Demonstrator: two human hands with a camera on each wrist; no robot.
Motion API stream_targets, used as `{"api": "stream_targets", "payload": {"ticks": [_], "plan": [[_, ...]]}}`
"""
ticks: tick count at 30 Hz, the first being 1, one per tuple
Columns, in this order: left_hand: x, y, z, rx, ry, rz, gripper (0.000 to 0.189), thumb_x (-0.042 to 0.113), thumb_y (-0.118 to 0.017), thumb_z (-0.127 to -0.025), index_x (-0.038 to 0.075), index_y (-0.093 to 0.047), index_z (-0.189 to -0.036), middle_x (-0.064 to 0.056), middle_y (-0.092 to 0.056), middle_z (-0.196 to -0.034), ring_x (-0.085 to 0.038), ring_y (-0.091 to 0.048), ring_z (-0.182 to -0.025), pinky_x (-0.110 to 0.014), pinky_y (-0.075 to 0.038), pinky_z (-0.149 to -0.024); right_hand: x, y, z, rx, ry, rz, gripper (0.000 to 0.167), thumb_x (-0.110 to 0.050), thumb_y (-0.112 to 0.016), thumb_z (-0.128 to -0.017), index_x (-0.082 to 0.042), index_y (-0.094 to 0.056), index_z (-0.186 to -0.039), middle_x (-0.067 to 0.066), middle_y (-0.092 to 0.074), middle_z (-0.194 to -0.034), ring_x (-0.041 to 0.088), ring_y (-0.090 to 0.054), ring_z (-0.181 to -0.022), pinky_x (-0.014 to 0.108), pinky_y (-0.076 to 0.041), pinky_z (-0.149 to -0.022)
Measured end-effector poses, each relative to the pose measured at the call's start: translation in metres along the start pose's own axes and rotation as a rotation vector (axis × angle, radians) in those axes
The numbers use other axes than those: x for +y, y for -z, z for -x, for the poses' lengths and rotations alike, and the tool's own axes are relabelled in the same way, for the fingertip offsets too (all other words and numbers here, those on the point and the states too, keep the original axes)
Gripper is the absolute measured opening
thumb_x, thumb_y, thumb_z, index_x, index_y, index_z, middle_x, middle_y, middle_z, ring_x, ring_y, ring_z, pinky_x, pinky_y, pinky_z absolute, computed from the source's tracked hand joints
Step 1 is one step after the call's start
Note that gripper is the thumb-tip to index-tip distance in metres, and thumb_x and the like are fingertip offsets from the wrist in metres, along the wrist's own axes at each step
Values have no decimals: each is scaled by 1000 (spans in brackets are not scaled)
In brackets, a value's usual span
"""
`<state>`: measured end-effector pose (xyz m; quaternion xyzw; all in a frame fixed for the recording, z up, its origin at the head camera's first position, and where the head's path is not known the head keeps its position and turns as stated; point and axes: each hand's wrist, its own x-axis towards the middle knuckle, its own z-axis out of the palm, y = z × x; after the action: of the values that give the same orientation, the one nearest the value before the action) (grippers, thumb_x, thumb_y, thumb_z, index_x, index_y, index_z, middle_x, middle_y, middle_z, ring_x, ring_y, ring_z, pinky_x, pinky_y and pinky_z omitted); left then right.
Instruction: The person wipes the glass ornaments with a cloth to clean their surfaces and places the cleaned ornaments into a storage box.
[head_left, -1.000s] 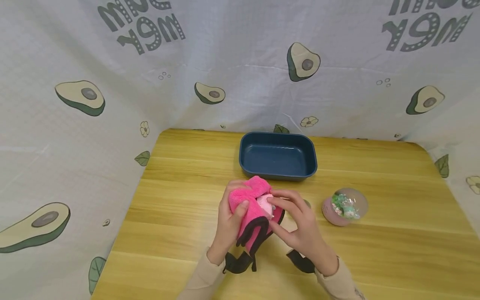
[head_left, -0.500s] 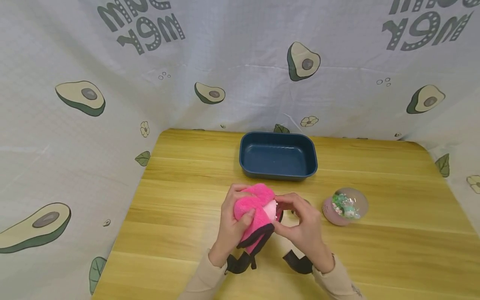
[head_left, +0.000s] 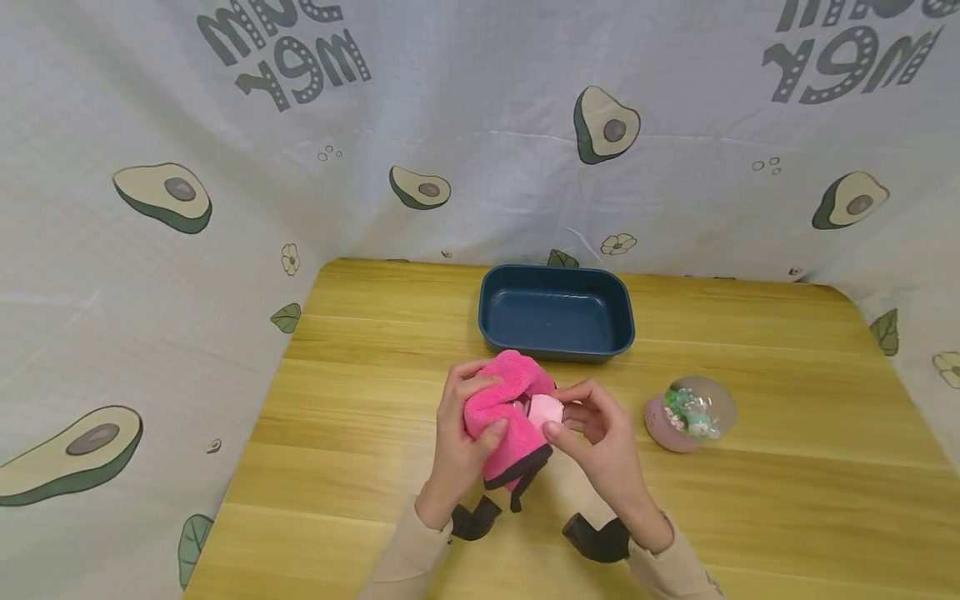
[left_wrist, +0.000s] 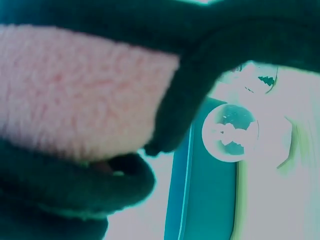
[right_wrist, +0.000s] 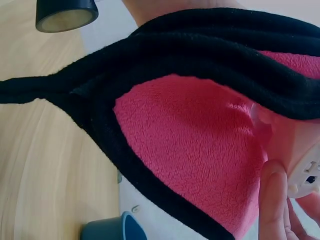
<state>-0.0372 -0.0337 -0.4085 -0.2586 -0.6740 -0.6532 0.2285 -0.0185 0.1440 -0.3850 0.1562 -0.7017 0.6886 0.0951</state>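
My left hand (head_left: 465,433) grips a fluffy pink cloth (head_left: 506,400) with black edging, bunched around a small snow globe. Its pale pink base (head_left: 545,410) sticks out of the cloth towards the right. My right hand (head_left: 603,433) pinches that base between thumb and fingers. Up close in the right wrist view, the base's white underside (right_wrist: 307,175) shows small slots, and part of the rounded dome (right_wrist: 261,119) shows against the cloth; the rest is hidden. The left wrist view has the cloth (left_wrist: 85,95) close to the camera, with no fingers clearly visible.
A blue tub (head_left: 555,312) stands behind the hands on the wooden table (head_left: 375,375). Another snow globe (head_left: 690,412) with a pink base lies tilted to the right. In the left wrist view a globe (left_wrist: 230,132) appears against the tub. An avocado-print curtain (head_left: 480,133) hangs behind.
The held snow globe has turned in the cloth, its base now facing more towards the head camera. My right fingers have shifted their pinch on it, and the cloth's folds have changed.
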Motion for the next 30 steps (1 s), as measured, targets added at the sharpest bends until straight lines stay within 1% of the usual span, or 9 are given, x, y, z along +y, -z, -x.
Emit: {"api": "stream_targets", "payload": {"ticks": [4, 7, 10, 12, 14, 17, 20, 24, 30], "plan": [[-1, 4, 1, 16, 26, 0, 45, 42, -56, -93, 6, -49, -118, -16, -48, -123, -27, -49, -114, -37, -53, -83, 0, 2, 1, -3, -5, -26, 31, 18, -64, -75, 10, -54, -104, 7, -63, -102, 14, -66, -87, 23, -54, -77], [-1, 8, 1, 40, 53, 7, 49, 43, -57, -92, 5, -46, -121, -15, -48, -123, -27, -48, -114, -36, -52, -83, 0, 4, 1, -22, 9, -86, 33, 19, -62, -75, 13, -49, -105, 8, -61, -105, 15, -65, -94, 24, -53, -79], [-2, 10, 0, 49, 73, 19, 51, 42, -57, -92, 3, -44, -122, -14, -48, -124, -26, -48, -114, -35, -52, -84, 0, 8, -1, -56, 38, -170, 38, 19, -61, -76, 10, -46, -109, 10, -57, -110, 18, -63, -100, 24, -53, -81], [-2, 10, 1, 48, 81, 33, 53, 42, -58, -91, 3, -44, -123, -14, -49, -124, -26, -48, -114, -35, -52, -84, 0, 8, -2, -76, 46, -204, 41, 17, -61, -77, 6, -45, -114, 12, -54, -113, 19, -61, -104, 25, -52, -82], [-2, 10, 1, 46, 80, 40, 54, 43, -57, -91, 2, -43, -124, -14, -49, -124, -26, -48, -114, -35, -52, -85, -1, 9, -2, -88, 44, -215, 47, 16, -61, -77, 1, -45, -119, 13, -50, -115, 21, -59, -106, 26, -52, -82], [-2, 9, 1, 37, 77, 50, 55, 44, -57, -92, 1, -43, -124, -14, -49, -124, -27, -48, -114, -36, -51, -85, -3, 8, -2, -108, 29, -222, 54, 14, -60, -77, -2, -43, -125, 15, -46, -121, 23, -57, -108, 28, -52, -84], [-2, 8, 1, 26, 72, 52, 56, 45, -56, -92, 1, -44, -125, -14, -49, -125, -27, -49, -115, -37, -51, -86, -3, 7, -3, -123, 33, -238, 59, 14, -60, -77, -4, -40, -129, 16, -44, -126, 24, -53, -110, 28, -52, -85], [-2, 6, 2, 14, 80, 54, 56, 46, -55, -92, 2, -44, -125, -14, -50, -125, -28, -49, -115, -38, -50, -87, -3, 7, -2, -103, 46, -241, 61, 14, -60, -77, -5, -40, -131, 15, -45, -129, 23, -49, -114, 27, -50, -87], [-2, 6, 3, 7, 117, 58, 56, 46, -56, -92, 2, -45, -126, -14, -50, -125, -27, -49, -115, -37, -50, -87, -5, 9, 0, -34, 48, -235, 55, 9, -64, -79, -8, -41, -126, 9, -49, -123, 20, -49, -111, 24, -48, -89]]}}
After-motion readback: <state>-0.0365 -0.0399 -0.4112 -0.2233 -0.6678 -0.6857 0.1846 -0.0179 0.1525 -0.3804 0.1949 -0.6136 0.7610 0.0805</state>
